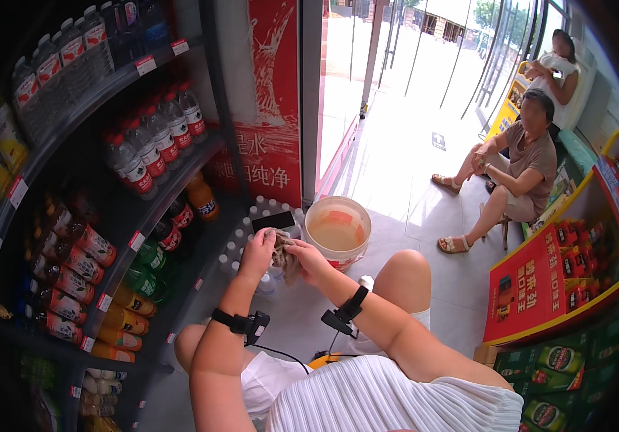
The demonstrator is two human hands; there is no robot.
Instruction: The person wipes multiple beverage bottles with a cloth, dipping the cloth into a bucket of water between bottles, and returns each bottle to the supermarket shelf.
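Observation:
A crumpled, brownish wet-looking cloth (286,261) is gripped between both of my hands. My left hand (258,252) holds its left side, and my right hand (309,260) has its right side. Just beyond my right hand stands a white plastic bucket (366,244) with cloudy, brownish water in it. A dark phone-like flat object (272,221) lies on top of white-capped bottles (232,246) grouped on the floor. Another bottle (267,286) stands below the cloth, partly hidden by it.
Shelves of drinks (144,237) rise on the left. A glass door (341,97) is ahead. On the right a person sits on a low stool (525,162), another person (558,81) behind. A red display stand (525,286) and green cartons (552,367) stand nearer.

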